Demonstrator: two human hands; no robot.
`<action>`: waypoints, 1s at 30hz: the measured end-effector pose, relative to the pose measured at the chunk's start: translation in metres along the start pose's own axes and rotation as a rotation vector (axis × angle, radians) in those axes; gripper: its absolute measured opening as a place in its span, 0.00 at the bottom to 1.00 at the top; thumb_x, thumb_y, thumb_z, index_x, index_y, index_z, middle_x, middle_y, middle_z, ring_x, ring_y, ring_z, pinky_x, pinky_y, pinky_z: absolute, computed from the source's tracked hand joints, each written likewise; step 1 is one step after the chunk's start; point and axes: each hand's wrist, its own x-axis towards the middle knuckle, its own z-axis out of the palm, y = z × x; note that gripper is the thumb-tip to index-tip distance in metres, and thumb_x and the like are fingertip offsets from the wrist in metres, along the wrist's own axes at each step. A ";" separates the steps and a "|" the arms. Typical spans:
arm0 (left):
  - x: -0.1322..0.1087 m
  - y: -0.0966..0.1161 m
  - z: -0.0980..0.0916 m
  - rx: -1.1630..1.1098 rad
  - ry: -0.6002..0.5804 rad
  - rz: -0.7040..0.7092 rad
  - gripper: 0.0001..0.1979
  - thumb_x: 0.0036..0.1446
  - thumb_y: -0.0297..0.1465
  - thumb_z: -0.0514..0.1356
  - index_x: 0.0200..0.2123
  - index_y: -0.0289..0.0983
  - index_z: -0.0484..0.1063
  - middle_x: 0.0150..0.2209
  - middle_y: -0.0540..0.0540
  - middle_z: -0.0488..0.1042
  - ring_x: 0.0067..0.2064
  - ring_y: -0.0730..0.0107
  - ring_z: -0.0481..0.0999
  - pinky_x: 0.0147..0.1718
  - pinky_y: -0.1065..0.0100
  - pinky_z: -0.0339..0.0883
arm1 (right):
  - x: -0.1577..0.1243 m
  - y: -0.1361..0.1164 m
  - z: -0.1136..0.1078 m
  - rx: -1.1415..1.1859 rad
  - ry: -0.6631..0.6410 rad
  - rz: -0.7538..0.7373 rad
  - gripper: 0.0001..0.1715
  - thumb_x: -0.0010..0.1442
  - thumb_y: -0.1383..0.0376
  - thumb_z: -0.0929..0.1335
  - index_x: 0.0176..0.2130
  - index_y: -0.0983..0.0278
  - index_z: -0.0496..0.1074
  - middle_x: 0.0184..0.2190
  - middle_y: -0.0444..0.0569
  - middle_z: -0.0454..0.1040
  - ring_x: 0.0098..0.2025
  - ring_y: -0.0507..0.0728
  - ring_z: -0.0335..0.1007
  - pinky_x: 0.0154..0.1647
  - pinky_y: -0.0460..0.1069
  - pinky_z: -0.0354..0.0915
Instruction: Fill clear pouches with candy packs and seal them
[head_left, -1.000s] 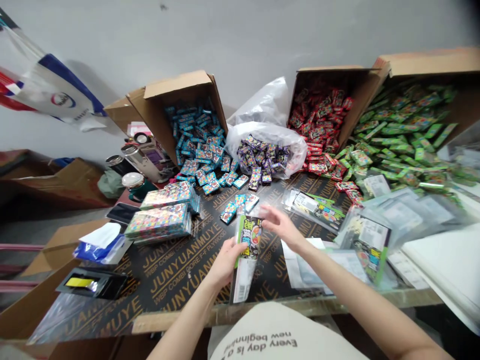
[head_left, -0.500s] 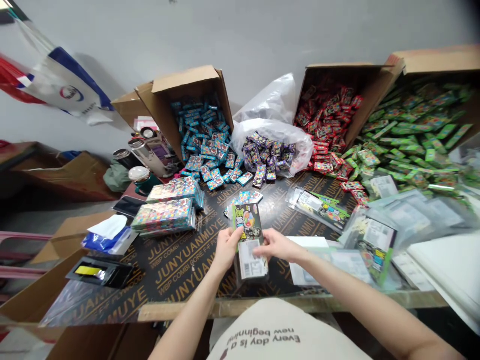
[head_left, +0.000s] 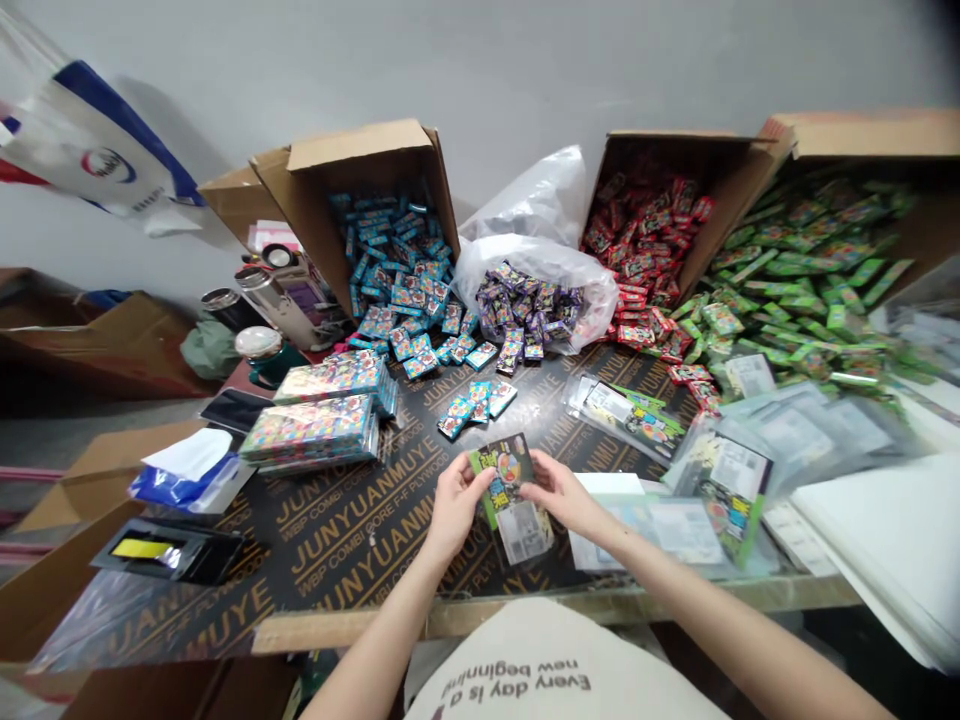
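Both my hands hold one clear printed packet (head_left: 511, 492) over the dark plywood table (head_left: 337, 520). My left hand (head_left: 455, 505) pinches its left edge. My right hand (head_left: 562, 495) grips its right side. The packet has a green and black printed top and a white label lower down. Just beyond it lie a few loose blue candy packs (head_left: 472, 405). Two stacked bundles of colourful packs (head_left: 319, 415) sit to the left.
Tipped cartons at the back spill blue packs (head_left: 397, 270), red packs (head_left: 645, 250) and green packs (head_left: 810, 270); a plastic bag (head_left: 532, 300) holds purple ones. Clear printed pouches (head_left: 720, 470) pile at the right. Flasks (head_left: 277, 300), a tape dispenser (head_left: 165, 550) and tissues (head_left: 187, 470) stand left.
The packet came down from upright in my left hand to a lower, flatter hold. My right hand moved from its top onto its right side, so both hands grip it.
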 end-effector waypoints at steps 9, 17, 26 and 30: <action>-0.010 0.004 0.029 -0.277 0.193 -0.257 0.18 0.47 0.43 0.59 0.30 0.32 0.73 0.29 0.45 0.76 0.29 0.69 0.73 0.27 0.71 0.64 | -0.002 -0.031 0.015 0.470 0.274 0.130 0.07 0.43 0.68 0.67 0.28 0.64 0.71 0.29 0.47 0.76 0.35 0.57 0.72 0.39 0.51 0.65; -0.001 0.031 0.021 0.044 0.065 -0.136 0.09 0.41 0.28 0.64 0.31 0.35 0.75 0.31 0.46 0.77 0.32 0.69 0.74 0.33 0.71 0.66 | -0.009 -0.026 -0.008 0.194 0.237 0.017 0.09 0.43 0.65 0.72 0.29 0.64 0.75 0.29 0.48 0.77 0.33 0.56 0.72 0.37 0.51 0.66; -0.006 0.046 0.021 0.481 0.027 0.061 0.09 0.43 0.33 0.64 0.29 0.34 0.76 0.29 0.45 0.77 0.30 0.66 0.75 0.31 0.69 0.69 | -0.019 -0.032 -0.013 -0.153 0.216 -0.140 0.11 0.47 0.60 0.71 0.31 0.63 0.77 0.27 0.47 0.77 0.27 0.54 0.71 0.30 0.49 0.66; -0.002 0.050 0.023 0.543 -0.004 0.065 0.07 0.44 0.31 0.64 0.26 0.33 0.75 0.25 0.45 0.76 0.27 0.68 0.74 0.27 0.71 0.68 | -0.018 -0.039 -0.014 -0.142 0.153 -0.109 0.10 0.48 0.60 0.70 0.29 0.65 0.74 0.24 0.46 0.75 0.23 0.51 0.67 0.24 0.46 0.63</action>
